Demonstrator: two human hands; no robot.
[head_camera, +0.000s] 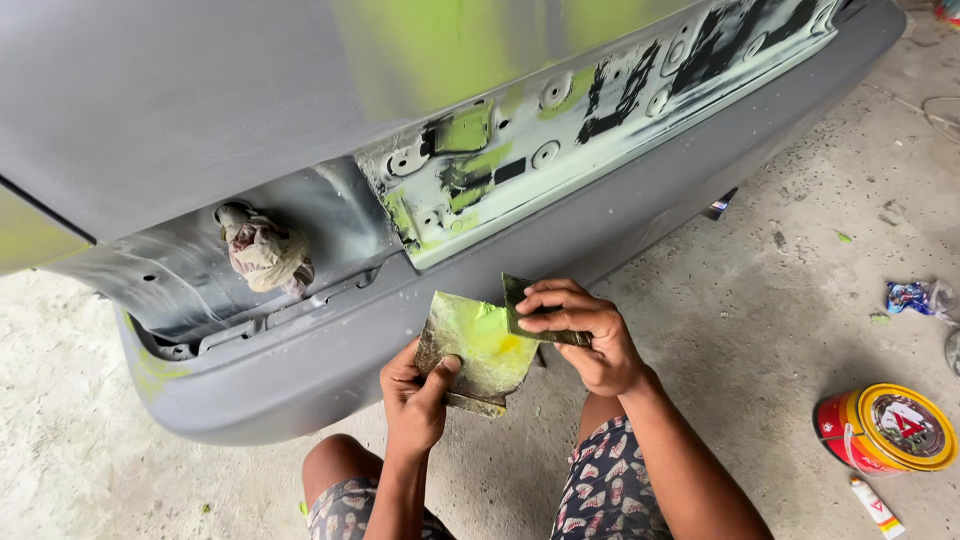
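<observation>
Concrete floor (760, 300) with tin (886, 428), tube (877, 507)

Grey car bumper (620, 215), mixing board (478, 350) smeared yellow-green, dark green-stained spreader (535, 320), red-and-yellow tin (885, 430), shorts (610, 490) patterned dark with pale shapes

the car body (180, 90) runs off the top and left edges, and the grey bumper (640, 215) is cut at the top right corner, so neither shows whole. the lower part of the thin scraper (528, 305) is hidden under the fingers of the right hand (585, 335), the bottom corner of the flat board (478, 350) smeared with yellow-green filler sits behind the thumb of the left hand (412, 395), and both forearms and knees leave by the bottom edge. what the crumpled rag (265, 255) plugs in the lamp recess cannot be seen, the small tube (878, 508) by the round tin (888, 428) is too small to read, and the wrapper (915, 297) at the right edge is partly cut off.
</observation>
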